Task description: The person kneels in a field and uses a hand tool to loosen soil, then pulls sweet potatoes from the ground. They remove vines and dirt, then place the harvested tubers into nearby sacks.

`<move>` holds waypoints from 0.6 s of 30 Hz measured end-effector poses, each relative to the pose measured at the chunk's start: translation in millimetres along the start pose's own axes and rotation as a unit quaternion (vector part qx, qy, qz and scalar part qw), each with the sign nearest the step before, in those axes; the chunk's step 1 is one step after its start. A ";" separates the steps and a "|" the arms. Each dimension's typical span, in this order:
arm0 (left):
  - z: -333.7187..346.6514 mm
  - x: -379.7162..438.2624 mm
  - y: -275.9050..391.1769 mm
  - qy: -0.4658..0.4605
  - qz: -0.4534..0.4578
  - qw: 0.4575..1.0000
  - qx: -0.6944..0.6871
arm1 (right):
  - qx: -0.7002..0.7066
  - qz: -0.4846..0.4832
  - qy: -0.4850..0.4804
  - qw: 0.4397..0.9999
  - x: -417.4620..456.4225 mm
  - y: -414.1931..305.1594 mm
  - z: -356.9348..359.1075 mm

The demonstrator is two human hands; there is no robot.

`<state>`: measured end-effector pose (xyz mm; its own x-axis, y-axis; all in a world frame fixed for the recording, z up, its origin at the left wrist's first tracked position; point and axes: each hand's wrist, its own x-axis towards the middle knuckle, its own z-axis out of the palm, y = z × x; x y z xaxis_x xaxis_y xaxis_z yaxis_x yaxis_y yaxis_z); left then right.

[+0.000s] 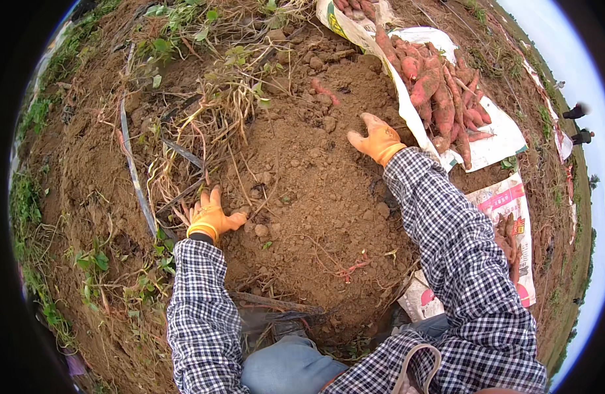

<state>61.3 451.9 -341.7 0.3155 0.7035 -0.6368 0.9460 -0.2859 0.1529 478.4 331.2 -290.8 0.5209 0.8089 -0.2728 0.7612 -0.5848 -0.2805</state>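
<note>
My left hand [214, 216], in an orange work glove, rests with spread fingers on the loose soil beside a tangle of dry vines [218, 108]. My right hand [377, 139], gloved the same way, has thumb and fingers apart and holds nothing; it is near the edge of a white woven sack [499, 133]. A heap of reddish sweet potatoes [440, 93], dusted with earth, lies on that sack. One small sweet potato [325, 91] lies in the brown soil [307, 172] above my right hand. Thin red roots [352, 268] lie closer to my knees.
A grey plastic strip [132, 167] runs along the left. At the right, a printed sack [524, 246] carries more sweet potatoes [508, 241], partly behind my right sleeve. Further sweet potatoes [356, 6] show at the top edge. Two people [582, 136] stand far off.
</note>
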 end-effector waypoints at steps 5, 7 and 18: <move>13.8 13.1 -7.9 0.027 0.057 0.998 -0.027 | -0.002 0.114 -0.034 0.993 106.8 21.8 29.3; 17.4 16.2 -11.7 0.041 0.065 0.997 -0.016 | -0.013 0.131 -0.036 0.991 126.3 18.8 33.0; 12.8 30.5 -6.3 0.001 0.061 0.998 -0.025 | -0.003 0.136 -0.061 0.989 169.0 44.7 11.0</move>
<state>63.9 466.8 -371.7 0.4287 0.6672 -0.6092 0.9031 -0.3365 0.2669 596.2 441.1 -359.5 0.6562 0.6089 -0.4457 0.6026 -0.7784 -0.1762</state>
